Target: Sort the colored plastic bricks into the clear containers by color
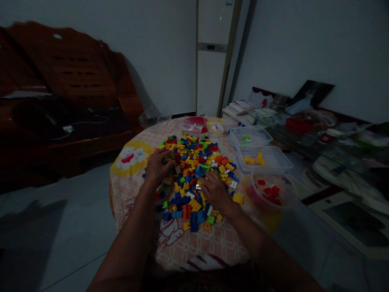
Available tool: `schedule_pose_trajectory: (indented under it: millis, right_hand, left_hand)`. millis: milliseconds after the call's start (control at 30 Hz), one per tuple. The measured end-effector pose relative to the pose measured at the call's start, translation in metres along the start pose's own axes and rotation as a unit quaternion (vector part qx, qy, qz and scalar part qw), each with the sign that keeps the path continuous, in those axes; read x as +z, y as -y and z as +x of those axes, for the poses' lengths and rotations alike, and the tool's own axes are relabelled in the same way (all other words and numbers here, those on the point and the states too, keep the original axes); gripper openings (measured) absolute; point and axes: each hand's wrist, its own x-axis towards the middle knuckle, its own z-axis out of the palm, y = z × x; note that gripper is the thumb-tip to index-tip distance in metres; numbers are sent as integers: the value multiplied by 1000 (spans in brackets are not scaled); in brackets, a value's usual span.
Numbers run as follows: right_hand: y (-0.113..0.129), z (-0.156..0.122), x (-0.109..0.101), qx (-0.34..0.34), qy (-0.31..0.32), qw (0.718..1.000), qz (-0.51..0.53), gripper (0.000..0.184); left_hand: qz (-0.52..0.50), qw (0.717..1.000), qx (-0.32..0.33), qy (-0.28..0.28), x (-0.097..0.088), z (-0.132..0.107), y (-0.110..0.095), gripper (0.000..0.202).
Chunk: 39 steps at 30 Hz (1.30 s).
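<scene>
A heap of small plastic bricks in red, yellow, blue and green covers the middle of a round table with a patterned cloth. My left hand rests on the left side of the heap, fingers curled down onto the bricks. My right hand lies on the heap's near right part, fingers bent among the pieces. The dim light hides whether either hand holds a brick.
Right of the heap stand a clear box with green bricks, a clear box with yellow bricks and a round tub with red bricks. A red-lidded container sits at the far edge. A glass table is right, a wooden sofa left.
</scene>
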Motion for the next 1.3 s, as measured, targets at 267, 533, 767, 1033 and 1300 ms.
schedule_pose_trajectory:
  millis: [267, 533, 767, 1033, 1300]
  right_hand:
    - [-3, -21, -16, 1, -130, 990, 56, 22]
    - [-3, -25, -21, 23, -204, 979, 5, 25]
    - [-6, -26, -21, 53, -198, 979, 2, 28]
    - [0, -25, -27, 51, -194, 980, -16, 32]
    - [-4, -25, -17, 26, -206, 978, -2, 29]
  left_hand:
    - [-59, 998, -14, 1, -6, 14, -24, 33]
    - [-32, 986, 50, 156, 35, 36, -42, 19]
    - [26, 967, 77, 240, 42, 35, -33, 15]
    - [27, 980, 47, 190, 43, 35, -29, 15]
    - [7, 955, 170, 244, 62, 36, -93, 24]
